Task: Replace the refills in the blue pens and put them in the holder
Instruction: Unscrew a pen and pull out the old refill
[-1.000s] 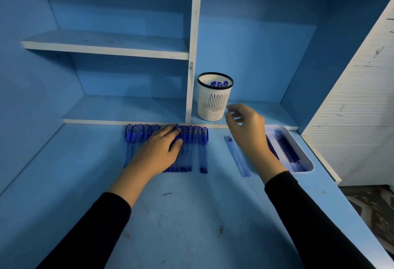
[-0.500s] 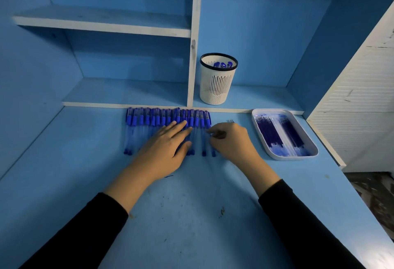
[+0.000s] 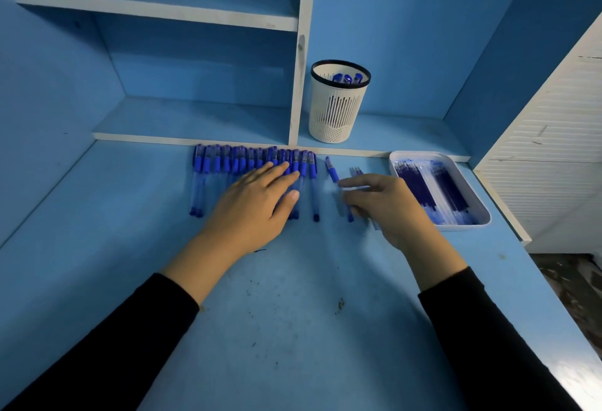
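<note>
A row of several blue capped pens (image 3: 228, 163) lies side by side along the back of the blue desk. My left hand (image 3: 257, 202) rests flat on the right part of that row, fingers straight. One blue pen (image 3: 333, 173) sits apart to the right of the row, and my right hand (image 3: 384, 205) pinches it between thumb and fingers. A few loose refills (image 3: 356, 171) lie just behind that hand, partly hidden. The white slotted holder (image 3: 338, 111) stands on the low shelf with a few blue pens inside.
A white tray (image 3: 482, 215) with several blue refills sits at the right of the desk. A white upright divider (image 3: 301, 52) and shelves rise behind the pens. A white slatted panel (image 3: 560, 137) bounds the right side. The desk edge drops off at the lower right.
My right hand came back from near the holder to the end of the pen row and drew one pen out to the right. My left hand stayed on the row.
</note>
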Available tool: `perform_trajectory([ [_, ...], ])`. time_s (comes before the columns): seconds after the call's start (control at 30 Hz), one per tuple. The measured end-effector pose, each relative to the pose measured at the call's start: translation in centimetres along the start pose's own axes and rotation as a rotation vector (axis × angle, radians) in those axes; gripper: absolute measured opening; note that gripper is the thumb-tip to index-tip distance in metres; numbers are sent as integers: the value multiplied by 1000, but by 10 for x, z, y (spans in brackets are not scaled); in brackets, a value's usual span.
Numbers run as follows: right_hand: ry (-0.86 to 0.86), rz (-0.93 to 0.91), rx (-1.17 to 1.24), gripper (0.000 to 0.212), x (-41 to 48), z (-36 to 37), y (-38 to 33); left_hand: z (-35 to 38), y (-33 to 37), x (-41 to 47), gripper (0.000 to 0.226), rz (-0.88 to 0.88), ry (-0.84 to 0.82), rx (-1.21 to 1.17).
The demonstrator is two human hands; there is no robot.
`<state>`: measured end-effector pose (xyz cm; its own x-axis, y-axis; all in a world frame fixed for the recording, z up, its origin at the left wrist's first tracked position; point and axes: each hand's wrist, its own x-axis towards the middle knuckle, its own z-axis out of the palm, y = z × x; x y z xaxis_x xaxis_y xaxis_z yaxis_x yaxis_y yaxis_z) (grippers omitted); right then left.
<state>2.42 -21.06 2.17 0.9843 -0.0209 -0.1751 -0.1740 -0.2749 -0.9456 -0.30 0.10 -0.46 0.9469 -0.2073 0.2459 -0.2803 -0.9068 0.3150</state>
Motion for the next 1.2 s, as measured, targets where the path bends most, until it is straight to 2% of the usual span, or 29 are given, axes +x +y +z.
perform_trajectory([
  [0.1,-85,50,370,20,-18,0,-1,-4,12,-2,48,-65,63,-251],
  [0.17,-127,31,467,20,-32,5,1,-3,21,-5,45,-115,86,-397],
  [0.37,-129,-112,504,25,-61,23,9,1,45,-9,43,-208,200,-885],
  [0.53,-122,-219,478,26,-73,30,9,-2,58,-13,38,-249,292,-1160],
  [0.67,-6,-286,438,16,-69,23,8,-6,53,-18,33,-167,319,-1119],
  [0.77,55,-353,423,20,-65,15,8,-8,44,-27,31,-124,232,-1056],
  [0.87,9,-385,458,27,-66,16,8,-6,37,-37,31,-93,119,-1006],
  [0.97,-1,-427,412,17,-66,20,11,-4,34,-46,30,-78,64,-980],
  [1.07,17,-441,404,10,-65,22,15,-1,31,-51,25,-51,66,-946],
  [1.2,4,-412,465,10,-66,26,19,0,34,-51,12,-72,113,-1031],
])
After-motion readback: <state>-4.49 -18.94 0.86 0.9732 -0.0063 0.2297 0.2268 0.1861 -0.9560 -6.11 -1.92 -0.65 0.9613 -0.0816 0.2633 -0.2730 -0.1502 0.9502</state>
